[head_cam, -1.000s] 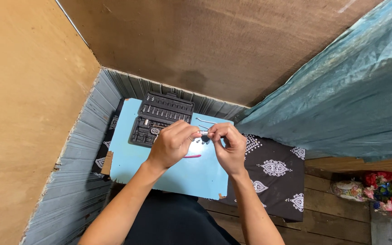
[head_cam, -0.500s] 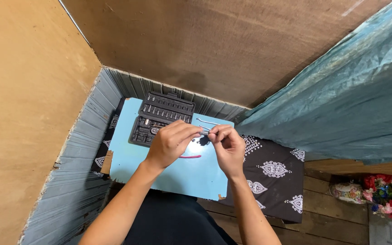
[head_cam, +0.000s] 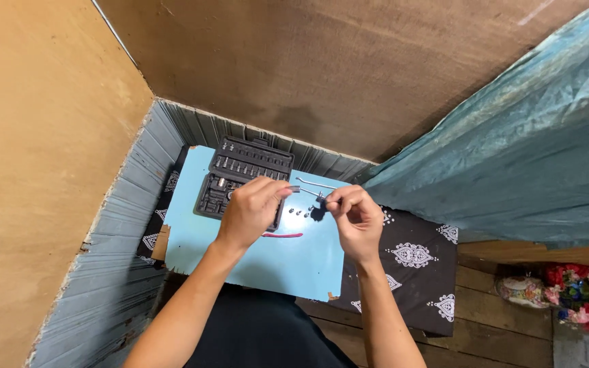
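My left hand (head_cam: 250, 212) pinches a small metal socket (head_cam: 294, 189) at its fingertips, just right of the open black socket-set case (head_cam: 240, 178). My right hand (head_cam: 352, 218) holds a thin metal driver tool with a dark tip (head_cam: 317, 204), a short gap from the socket. Both hover over a light blue board (head_cam: 274, 255). Several small sockets (head_cam: 299, 212) lie in a row on the board under the hands. A bent metal bar (head_cam: 315, 182) rests beyond them. A red mark (head_cam: 282, 235) shows on the board.
The board rests on a black cloth with white patterns (head_cam: 417, 266) over wooden planks (head_cam: 506, 327). A corrugated grey sheet (head_cam: 110, 252) slopes at the left, brown walls behind, a teal tarp (head_cam: 512, 157) to the right. A flowered bundle (head_cam: 581, 300) lies at far right.
My hands were pressed together working the pieces; now they have drawn slightly apart, the socket in the left and the tool in the right.
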